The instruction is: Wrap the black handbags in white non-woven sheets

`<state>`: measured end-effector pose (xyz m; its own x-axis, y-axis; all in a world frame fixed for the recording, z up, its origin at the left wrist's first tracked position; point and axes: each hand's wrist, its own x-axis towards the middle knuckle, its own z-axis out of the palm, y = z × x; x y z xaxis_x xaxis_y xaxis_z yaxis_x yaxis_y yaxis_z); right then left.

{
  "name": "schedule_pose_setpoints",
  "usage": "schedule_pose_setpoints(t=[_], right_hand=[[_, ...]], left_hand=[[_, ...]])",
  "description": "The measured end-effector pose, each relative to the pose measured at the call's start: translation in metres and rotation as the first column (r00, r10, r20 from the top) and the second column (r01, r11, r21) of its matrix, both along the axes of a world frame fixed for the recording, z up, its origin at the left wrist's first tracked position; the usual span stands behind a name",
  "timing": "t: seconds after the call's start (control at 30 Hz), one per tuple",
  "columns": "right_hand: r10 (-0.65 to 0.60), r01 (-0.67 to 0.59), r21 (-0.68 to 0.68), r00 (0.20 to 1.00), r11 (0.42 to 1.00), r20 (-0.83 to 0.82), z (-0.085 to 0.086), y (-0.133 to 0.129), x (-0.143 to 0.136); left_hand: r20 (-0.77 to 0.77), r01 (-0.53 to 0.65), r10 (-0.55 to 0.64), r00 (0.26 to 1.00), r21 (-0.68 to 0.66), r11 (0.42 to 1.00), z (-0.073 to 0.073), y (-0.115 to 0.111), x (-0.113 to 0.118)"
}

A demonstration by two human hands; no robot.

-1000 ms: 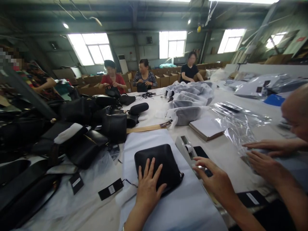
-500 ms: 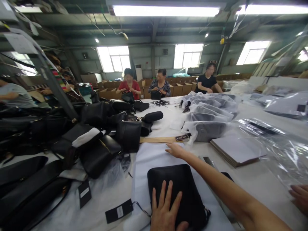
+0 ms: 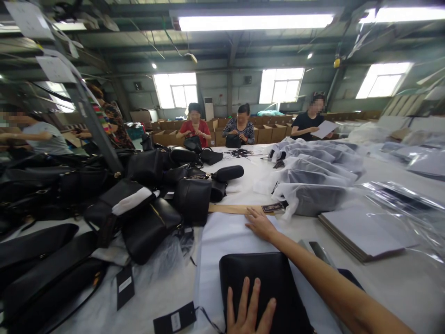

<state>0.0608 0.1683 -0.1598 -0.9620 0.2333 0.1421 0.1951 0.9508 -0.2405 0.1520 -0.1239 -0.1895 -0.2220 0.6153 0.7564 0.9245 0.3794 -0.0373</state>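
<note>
right hand [image 3: 261, 226], loosely spread, now at brown strip [image 3: 231, 209]; left hand [image 3: 249, 311] still splayed on black bag [image 3: 280, 280]

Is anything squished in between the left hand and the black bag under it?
Nothing that I can see: the left hand lies spread right on the black bag. The tag lies off to the left, not under the fingers.

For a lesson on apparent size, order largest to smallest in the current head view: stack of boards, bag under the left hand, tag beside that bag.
1. Bag, though cut off by the frame
2. Stack of boards
3. Tag
</note>
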Motion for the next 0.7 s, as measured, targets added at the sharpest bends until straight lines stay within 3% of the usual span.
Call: schedule_pose_setpoints(t=[0.23,0.43,0.5,0.6,0.7], right_hand=[[0.076,-0.076,0.002,0.992,0.997,-0.102,0.001,0.003,0.004],[0.072,-0.078,-0.014,0.960,0.997,-0.271,0.024,-0.007,0.013],[0.066,-0.076,-0.019,0.945,0.997,-0.321,0.035,-0.014,0.021],[0.072,-0.087,-0.023,0.926,0.996,-0.371,0.053,-0.027,0.039],[0.109,-0.121,0.001,0.892,0.993,-0.438,0.071,-0.045,0.069]], left_hand=[[0.032,0.019,-0.017,0.999,-0.053,0.998,-0.002,-0.004,0.002],[0.070,0.120,-0.114,0.991,-0.092,0.988,0.002,-0.010,-0.004],[0.115,0.176,-0.159,0.981,-0.157,0.972,0.014,-0.016,-0.005],[0.319,0.246,-0.158,0.935,-0.256,0.935,0.044,-0.027,-0.005],[0.513,0.279,-0.132,0.848,-0.221,0.935,0.078,-0.034,-0.017]])
